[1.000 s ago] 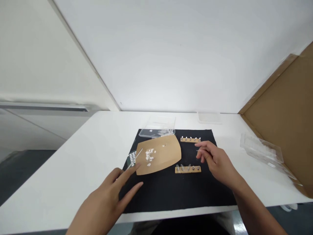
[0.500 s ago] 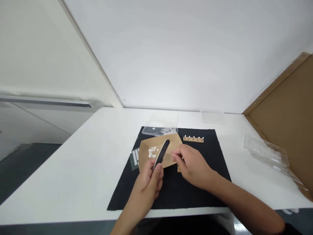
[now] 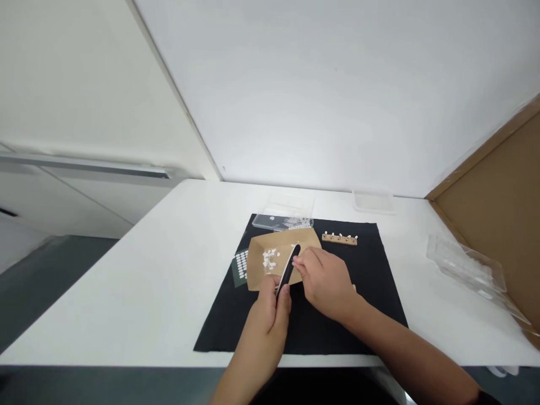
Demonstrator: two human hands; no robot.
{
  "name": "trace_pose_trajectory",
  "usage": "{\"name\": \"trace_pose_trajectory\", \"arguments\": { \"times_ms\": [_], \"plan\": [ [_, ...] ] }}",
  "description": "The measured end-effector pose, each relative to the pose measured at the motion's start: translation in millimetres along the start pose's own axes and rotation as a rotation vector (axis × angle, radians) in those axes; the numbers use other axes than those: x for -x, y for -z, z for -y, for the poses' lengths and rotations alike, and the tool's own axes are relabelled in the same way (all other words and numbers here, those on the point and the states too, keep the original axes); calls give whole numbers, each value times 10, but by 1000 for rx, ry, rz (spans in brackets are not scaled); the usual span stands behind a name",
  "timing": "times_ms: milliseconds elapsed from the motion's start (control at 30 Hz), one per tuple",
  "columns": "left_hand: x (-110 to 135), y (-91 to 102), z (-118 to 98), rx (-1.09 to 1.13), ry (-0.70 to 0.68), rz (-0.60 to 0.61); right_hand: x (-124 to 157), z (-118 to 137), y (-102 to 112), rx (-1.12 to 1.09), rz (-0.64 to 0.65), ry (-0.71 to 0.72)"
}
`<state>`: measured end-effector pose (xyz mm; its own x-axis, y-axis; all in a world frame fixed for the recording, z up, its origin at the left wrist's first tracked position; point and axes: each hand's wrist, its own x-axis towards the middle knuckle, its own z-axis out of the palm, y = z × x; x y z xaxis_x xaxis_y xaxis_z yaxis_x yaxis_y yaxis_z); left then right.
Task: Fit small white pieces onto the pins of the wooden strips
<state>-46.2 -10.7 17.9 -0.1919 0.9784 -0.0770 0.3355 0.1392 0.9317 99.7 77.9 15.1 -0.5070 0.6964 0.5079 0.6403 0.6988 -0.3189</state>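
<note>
My left hand [image 3: 272, 306] is closed around the lower end of a black nail file [image 3: 288, 269] with a pale edge, which slants up over a brown paper tray [image 3: 258, 253]. With fingertips pinched, my right hand [image 3: 324, 278] meets the upper part of the file. A tiny pale false nail shows between those fingertips in the earlier view; now the fingers mostly hide it. Loose white false nails [image 3: 270, 259] lie in the tray. Behind my right hand, a wooden strip [image 3: 340, 239] carries several white nail tips on small metal holders.
A black mat [image 3: 236, 315] covers part of the white table [image 3: 160, 292]. Left of the tray is a sheet of white oval tabs [image 3: 241, 264]. A clear box [image 3: 280, 219] with nail tips stands behind it. Clear containers [image 3: 466, 264] sit right, near a cardboard panel [image 3: 498, 185].
My right hand has brought its pinched fingertips against the file, where a gap was before. The file has tilted lower. The whole view has shifted slightly.
</note>
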Motion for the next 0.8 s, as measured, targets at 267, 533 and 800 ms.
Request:
{"name": "trace_pose_trajectory", "arguments": {
  "times_ms": [267, 533, 800],
  "plan": [
    [-88, 2, -30, -263, -66, -15, -1, 43, -23, 116, 28, 68],
    [-132, 31, -114, -341, -95, -11, -49, 12, -20, 110, 88, 92],
    [-143, 15, -140, -357, -101, -41, -39, 10, -26, 98, 52, 100]
  ]
}}
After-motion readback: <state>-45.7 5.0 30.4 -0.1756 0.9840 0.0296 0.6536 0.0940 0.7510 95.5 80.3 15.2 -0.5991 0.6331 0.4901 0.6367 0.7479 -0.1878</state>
